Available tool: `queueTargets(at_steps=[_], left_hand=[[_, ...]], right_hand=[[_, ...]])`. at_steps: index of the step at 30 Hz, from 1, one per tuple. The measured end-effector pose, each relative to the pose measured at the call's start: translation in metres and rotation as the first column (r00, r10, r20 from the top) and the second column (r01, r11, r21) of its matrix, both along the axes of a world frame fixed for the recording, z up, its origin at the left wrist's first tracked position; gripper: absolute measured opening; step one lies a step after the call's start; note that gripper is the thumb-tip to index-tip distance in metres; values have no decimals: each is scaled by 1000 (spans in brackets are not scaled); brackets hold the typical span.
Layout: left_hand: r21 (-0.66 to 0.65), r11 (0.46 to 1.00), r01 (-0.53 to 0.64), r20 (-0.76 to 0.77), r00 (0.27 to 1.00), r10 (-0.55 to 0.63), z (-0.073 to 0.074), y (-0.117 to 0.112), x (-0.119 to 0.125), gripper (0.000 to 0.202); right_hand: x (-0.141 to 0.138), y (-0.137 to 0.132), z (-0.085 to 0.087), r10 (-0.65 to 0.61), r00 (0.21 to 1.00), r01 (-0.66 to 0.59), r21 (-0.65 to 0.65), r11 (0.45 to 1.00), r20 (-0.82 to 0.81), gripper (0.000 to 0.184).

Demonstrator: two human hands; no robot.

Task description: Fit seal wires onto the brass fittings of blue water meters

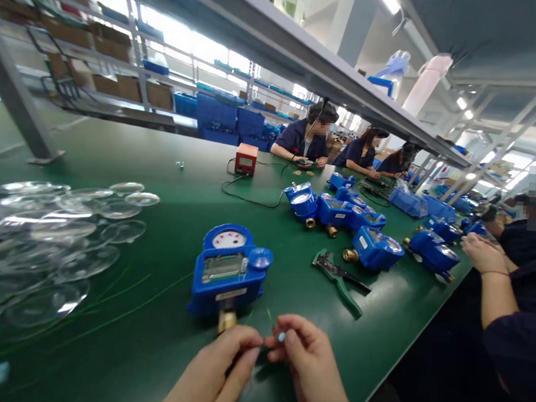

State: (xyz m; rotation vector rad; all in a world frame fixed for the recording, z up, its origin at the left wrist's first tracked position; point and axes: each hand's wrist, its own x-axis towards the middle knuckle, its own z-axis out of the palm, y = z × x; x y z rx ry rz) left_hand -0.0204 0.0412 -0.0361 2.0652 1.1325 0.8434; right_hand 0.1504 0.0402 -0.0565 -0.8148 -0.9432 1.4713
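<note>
Close to the bench's near edge, my right hand pinches a small light-blue piece between thumb and fingers. Beside it, my left hand is closed with thumb and forefinger pressed together; what they hold is hidden. Short green wire ends show just above my fingers. Directly beyond my left hand is a blue water meter with a display window, a round dial and a raised round blue cap. Its brass fitting points toward me. Green-handled pliers lie to the right of it.
Clear plastic discs are heaped on the left, with long green wires alongside. Several more blue meters stand on the right. A red box with a cable sits farther back. Co-workers sit across the bench; another person's hands are at right.
</note>
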Motion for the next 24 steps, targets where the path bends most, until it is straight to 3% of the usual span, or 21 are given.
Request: queueTargets(at_steps=[3, 10, 16, 19, 24], left_hand=[[6, 1000, -19, -10, 1000, 19, 7, -4, 4, 14], [-36, 998, -42, 63, 997, 45, 6, -8, 8, 9], [-81, 997, 4, 39, 999, -1, 9, -7, 11, 8], [-123, 992, 28, 40, 999, -23, 8, -7, 12, 12], [-183, 980, 76, 114, 992, -56, 9, -5, 10, 14]], right_hand=[[1, -3, 0, 12, 977, -45, -151, 988, -214, 30], [3, -5, 2, 72, 955, -109, -115, 987, -287, 13], [4, -7, -4, 85, 982, -105, -113, 988, -170, 13], [6, -10, -7, 33, 996, -40, -84, 996, -88, 20], [11, -13, -5, -72, 949, -3, 235, 972, 306, 9]])
